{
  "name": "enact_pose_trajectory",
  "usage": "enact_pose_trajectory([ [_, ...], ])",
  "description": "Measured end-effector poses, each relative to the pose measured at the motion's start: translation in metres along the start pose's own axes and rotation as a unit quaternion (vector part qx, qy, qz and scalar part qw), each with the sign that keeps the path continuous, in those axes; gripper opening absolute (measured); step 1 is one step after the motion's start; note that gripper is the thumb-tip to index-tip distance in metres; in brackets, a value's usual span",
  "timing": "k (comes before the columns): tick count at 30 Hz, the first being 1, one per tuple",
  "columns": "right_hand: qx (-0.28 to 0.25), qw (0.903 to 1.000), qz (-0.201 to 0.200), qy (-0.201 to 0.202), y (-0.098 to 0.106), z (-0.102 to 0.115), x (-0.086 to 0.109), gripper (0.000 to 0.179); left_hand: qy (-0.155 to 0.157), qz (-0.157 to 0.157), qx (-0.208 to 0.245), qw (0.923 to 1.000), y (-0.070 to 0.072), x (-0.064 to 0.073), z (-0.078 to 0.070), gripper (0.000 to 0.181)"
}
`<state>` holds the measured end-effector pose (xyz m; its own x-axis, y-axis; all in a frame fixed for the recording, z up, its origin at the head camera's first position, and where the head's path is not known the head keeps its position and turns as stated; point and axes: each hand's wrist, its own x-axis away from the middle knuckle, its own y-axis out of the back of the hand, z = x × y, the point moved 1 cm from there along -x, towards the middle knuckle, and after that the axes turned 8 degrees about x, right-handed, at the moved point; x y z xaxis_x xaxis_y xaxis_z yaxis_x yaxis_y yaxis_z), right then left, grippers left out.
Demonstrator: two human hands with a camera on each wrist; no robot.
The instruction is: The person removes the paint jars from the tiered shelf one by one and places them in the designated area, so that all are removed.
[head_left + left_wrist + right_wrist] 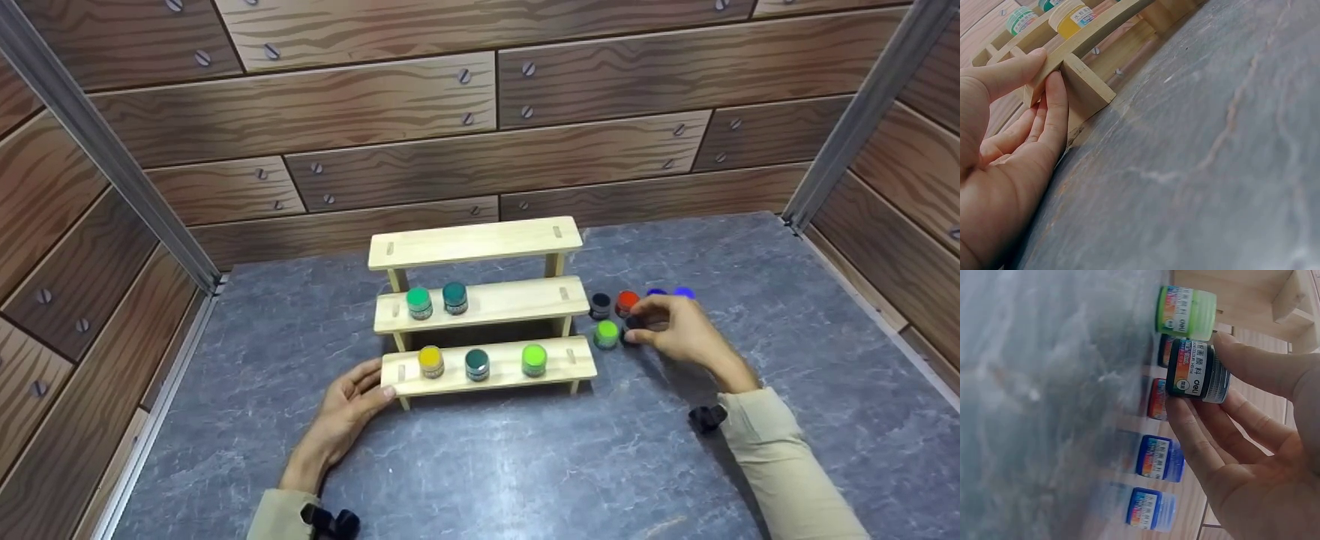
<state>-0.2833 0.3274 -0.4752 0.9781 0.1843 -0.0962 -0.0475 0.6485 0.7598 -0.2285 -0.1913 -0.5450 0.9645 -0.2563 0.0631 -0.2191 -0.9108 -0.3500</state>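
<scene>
My left hand grips the left end of the lowest step of a three-step wooden stand, thumb on top and fingers beneath. My right hand pinches a dark, near-black paint jar to the right of the stand. Beside that jar sits a light green paint jar. On the bottom step stand a yellow jar, a dark green jar and another light green jar. The middle step bears a green jar and a teal jar at its left.
Behind my right hand, a black jar, a red jar and two blue jars stand in a row on the grey marbled table. Wood-patterned walls with metal corner posts enclose the back and sides.
</scene>
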Motion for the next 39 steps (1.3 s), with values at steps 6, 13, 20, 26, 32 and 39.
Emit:
enact_pose_trajectory([
  [6,0.001,1.0,0.005,-0.001,-0.001,-0.002,-0.001,0.041,0.0,-0.005,0.002,1.0,-0.001,0.0,-0.001,0.074],
  [13,0.002,0.9998,0.011,-0.014,-0.001,-0.005,-0.001,0.043,0.004,-0.008,0.004,0.9999,-0.002,0.0,-0.002,0.074],
  [20,0.005,0.9999,0.009,-0.008,-0.001,-0.003,-0.001,0.043,0.005,-0.011,0.006,0.9999,-0.001,0.0,-0.001,0.073],
  [26,0.002,1.0,0.001,0.006,0.0,-0.001,0.0,0.041,0.004,-0.004,0.005,1.0,0.0,-0.001,0.001,0.073],
  [32,-0.006,0.9997,-0.013,0.021,0.003,0.005,0.002,0.039,0.006,-0.002,0.006,1.0,0.0,-0.001,0.002,0.075],
  [39,0.021,0.9986,-0.04,0.028,0.013,0.017,0.004,0.04,0.005,-0.005,0.014,0.9999,0.0,-0.002,0.001,0.075],
])
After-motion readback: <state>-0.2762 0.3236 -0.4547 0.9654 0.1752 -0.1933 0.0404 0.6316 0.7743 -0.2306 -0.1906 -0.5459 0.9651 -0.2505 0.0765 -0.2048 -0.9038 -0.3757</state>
